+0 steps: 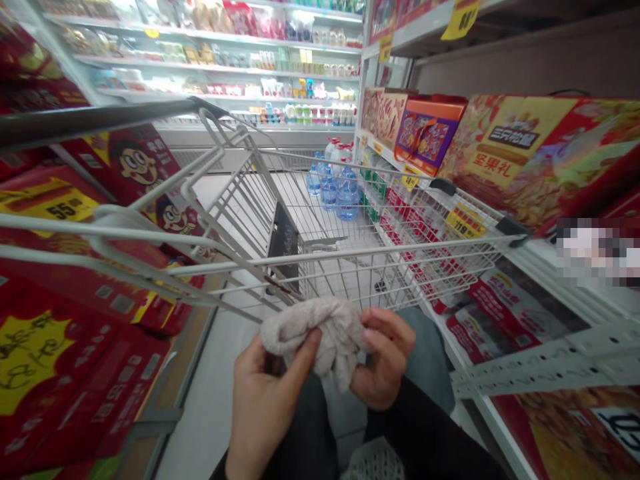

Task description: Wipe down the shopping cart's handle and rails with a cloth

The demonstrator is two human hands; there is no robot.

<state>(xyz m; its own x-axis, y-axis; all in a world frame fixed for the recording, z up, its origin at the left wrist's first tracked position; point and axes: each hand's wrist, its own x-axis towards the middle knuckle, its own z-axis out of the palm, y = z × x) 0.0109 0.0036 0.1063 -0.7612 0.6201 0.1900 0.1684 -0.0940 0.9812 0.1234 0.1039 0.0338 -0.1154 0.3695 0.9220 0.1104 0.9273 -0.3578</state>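
A crumpled off-white knit glove (325, 333) is stretched between my two hands, above my lap. My left hand (273, 393) pinches its thick rolled cuff, the thumb lying on top of the fabric. On the other side, my right hand (385, 357) grips the edge with curled fingers. Several finger-like parts of the cloth hang down in the middle. Just beyond the glove stands a wire shopping cart (350, 257), its near rail close to my hands.
Red gift boxes (75, 373) are stacked on the left. A shelf on the right bears nut gift boxes (515, 147) and a purple-orange box (430, 133). Large water bottles (347, 193) stand on the floor ahead, before a lit refrigerated shelf (225, 93).
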